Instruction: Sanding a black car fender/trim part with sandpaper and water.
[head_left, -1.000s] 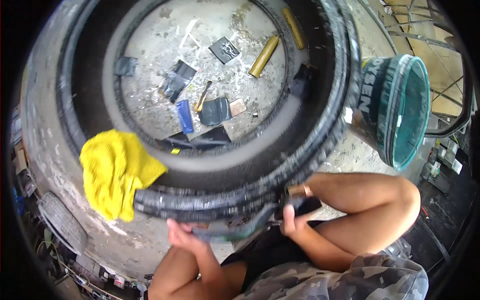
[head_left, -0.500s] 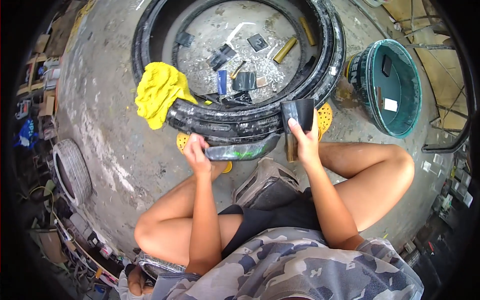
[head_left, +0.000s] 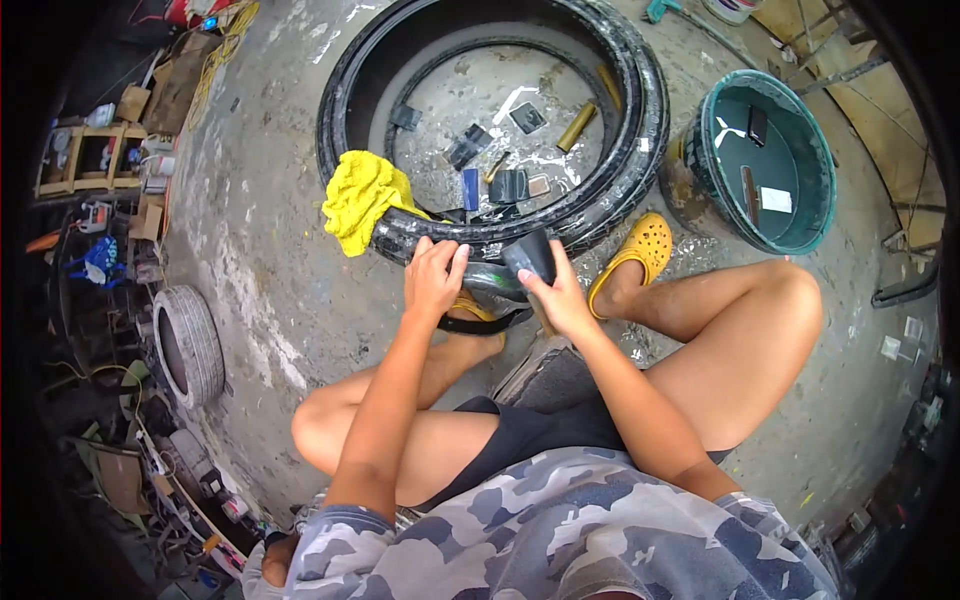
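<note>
My left hand point(head_left: 437, 278) is closed over the left part of a glossy, curved dark panel point(head_left: 492, 279); its fingers lie across the top and hide part of it. A black band curves below, and whether it belongs to the panel cannot be told. My right hand point(head_left: 560, 297) grips a flat black block point(head_left: 530, 257), thumb on its near face, held against the panel's right end. Just beyond both hands, a large black tyre point(head_left: 625, 215) lies flat on the floor, with a crumpled yellow cloth point(head_left: 365, 200) draped over its left rim.
Inside the tyre lie a blue block point(head_left: 470, 188), a gold tube point(head_left: 576, 127) and several dark pads. A teal bucket point(head_left: 712, 150) at right holds water and small pieces. A grey tyre point(head_left: 188, 347) stands at left near cluttered shelves. Yellow clogs point(head_left: 652, 245) are on my feet.
My left hand has moved right and turned over the panel. The right hand has brought the black block left and down to it. The head view has shifted slightly.
</note>
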